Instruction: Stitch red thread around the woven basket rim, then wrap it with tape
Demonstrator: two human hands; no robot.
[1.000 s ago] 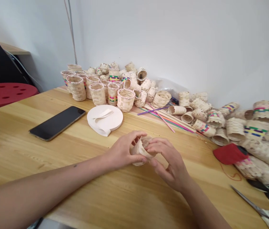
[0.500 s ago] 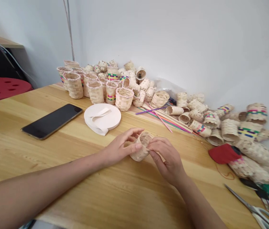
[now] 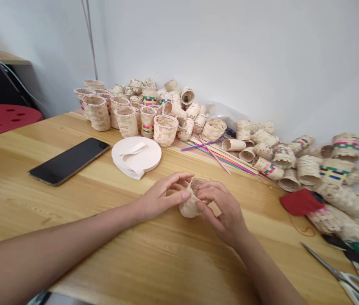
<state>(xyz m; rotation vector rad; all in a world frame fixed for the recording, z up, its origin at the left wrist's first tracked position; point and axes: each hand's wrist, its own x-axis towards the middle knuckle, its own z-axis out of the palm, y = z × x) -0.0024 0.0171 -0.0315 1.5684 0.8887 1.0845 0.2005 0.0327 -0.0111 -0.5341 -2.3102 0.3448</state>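
A small woven basket in pale strips is tilted between my two hands, just above or on the wooden table; contact beneath it cannot be made out. My left hand holds its left side, thumb on the near wall and fingers behind. At the right rim, my right hand pinches the edge, with its thumb outside and fingers over the opening. Beyond my left hand lies a flat roll of white ribbon, its loose end folded on top.
A phone lies at left. Rimmed woven baskets and a pile of others line the wall. Coloured strips lie in front of the pile. Scissors and a red cloth piece are at right; a red stool stands far left.
The basket has shifted slightly right and tilted a little differently between my hands. My right fingers have moved slightly at its rim.
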